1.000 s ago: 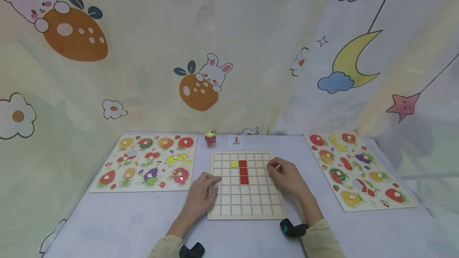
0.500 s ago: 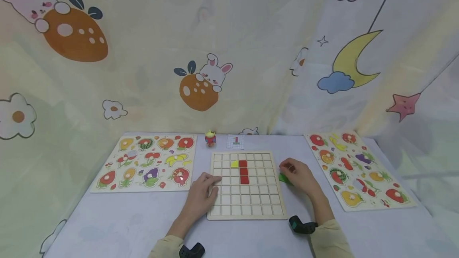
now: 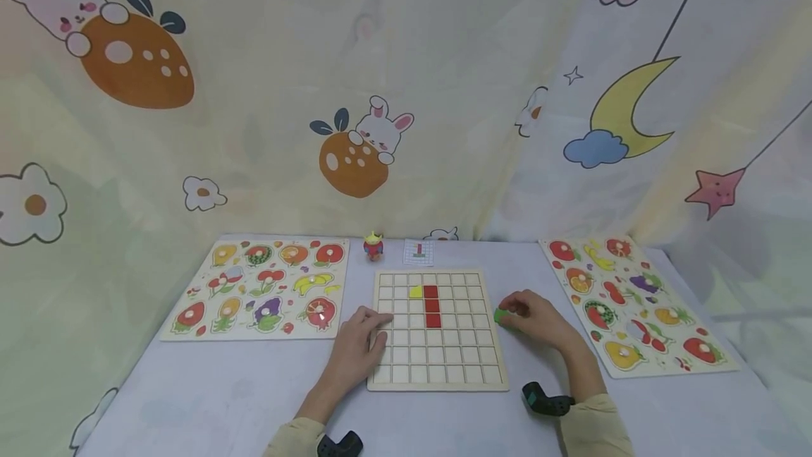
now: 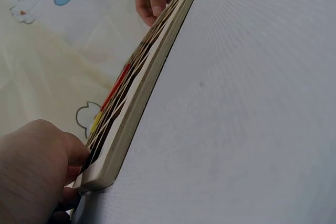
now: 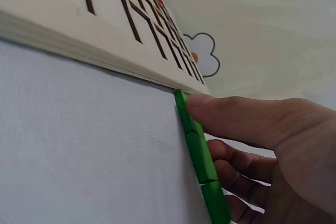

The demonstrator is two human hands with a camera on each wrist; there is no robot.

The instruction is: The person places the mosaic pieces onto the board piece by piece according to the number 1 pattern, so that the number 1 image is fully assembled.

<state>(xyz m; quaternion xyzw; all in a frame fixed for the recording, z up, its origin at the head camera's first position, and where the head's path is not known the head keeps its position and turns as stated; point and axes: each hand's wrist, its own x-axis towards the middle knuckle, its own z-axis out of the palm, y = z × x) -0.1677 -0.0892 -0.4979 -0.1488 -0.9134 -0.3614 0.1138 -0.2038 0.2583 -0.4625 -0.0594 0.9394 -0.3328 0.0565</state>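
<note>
A wooden grid board (image 3: 438, 381) lies in front of me, with a red three-square strip (image 3: 432, 306) and a small yellow piece (image 3: 415, 292) set in its cells. At its left edge my left hand (image 3: 358, 338) rests with the index finger reaching onto the frame; the left wrist view has its fingers (image 4: 77, 150) at the board's corner. Just right of the board, my right hand (image 3: 536, 317) pinches a green strip (image 5: 201, 156). The strip has several square segments in a row, and its far end is close to the board's edge; the thumb (image 5: 231, 116) lies on it.
Fruit puzzle boards lie on the left (image 3: 254, 333) and on the right (image 3: 641, 369). Behind the grid board are a small toy figure (image 3: 373, 247) and a pattern card (image 3: 419, 252). A printed curtain (image 3: 444, 182) hangs behind the white-covered table (image 3: 222, 400).
My right hand has moved right, away from the grid board's right edge, and turned, and the green strip has come into view in its fingers. The left hand has stayed in place.
</note>
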